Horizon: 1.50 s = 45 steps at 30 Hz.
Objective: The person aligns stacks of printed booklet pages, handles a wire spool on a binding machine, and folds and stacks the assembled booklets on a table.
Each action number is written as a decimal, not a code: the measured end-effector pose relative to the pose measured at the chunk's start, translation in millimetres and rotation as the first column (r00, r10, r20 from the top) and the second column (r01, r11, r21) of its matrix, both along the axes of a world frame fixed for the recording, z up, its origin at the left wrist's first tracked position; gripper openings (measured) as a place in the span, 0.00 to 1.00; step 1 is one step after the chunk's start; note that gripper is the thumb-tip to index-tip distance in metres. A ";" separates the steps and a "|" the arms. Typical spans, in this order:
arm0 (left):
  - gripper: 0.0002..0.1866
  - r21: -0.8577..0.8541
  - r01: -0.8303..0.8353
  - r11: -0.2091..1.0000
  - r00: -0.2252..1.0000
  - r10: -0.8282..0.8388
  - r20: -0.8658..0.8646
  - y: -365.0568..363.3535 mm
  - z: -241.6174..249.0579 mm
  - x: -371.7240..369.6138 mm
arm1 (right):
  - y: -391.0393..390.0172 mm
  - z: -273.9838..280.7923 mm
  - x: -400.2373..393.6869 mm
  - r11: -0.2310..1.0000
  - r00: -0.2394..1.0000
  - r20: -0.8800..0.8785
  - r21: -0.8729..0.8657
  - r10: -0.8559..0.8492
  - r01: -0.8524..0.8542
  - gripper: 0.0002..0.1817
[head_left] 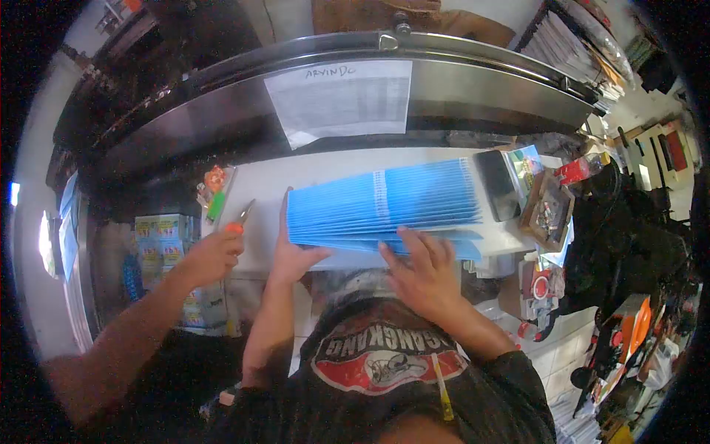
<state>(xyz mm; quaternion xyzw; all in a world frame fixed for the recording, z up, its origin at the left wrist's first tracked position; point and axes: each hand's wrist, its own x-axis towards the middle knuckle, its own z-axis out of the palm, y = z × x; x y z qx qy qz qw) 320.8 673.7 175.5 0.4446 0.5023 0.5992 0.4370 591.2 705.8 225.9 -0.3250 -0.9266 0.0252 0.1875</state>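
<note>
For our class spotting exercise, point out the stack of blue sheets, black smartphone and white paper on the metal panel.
Stack of blue sheets (403, 195): head view, on its layered edges.
Black smartphone (497, 185): head view, on its dark face.
White paper (342, 102): head view, on its middle.

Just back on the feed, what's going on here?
The wearer's left hand braces the left end of a fanned stack of blue sheets on a white tabletop; the right hand has its fingers at the near edge, where the lowest sheets spread apart. To the left, another person's hand holds an orange-handled tool. A dark phone-like slab lies at the stack's right end.
</note>
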 end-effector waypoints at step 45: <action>0.39 -0.174 -0.086 0.981 0.994 0.071 -0.086 -0.8 -16.2 -40.4 | 99.7 -40.3 64.5 0.701 0.754 -0.593 -0.665 -0.284 -0.259 0.64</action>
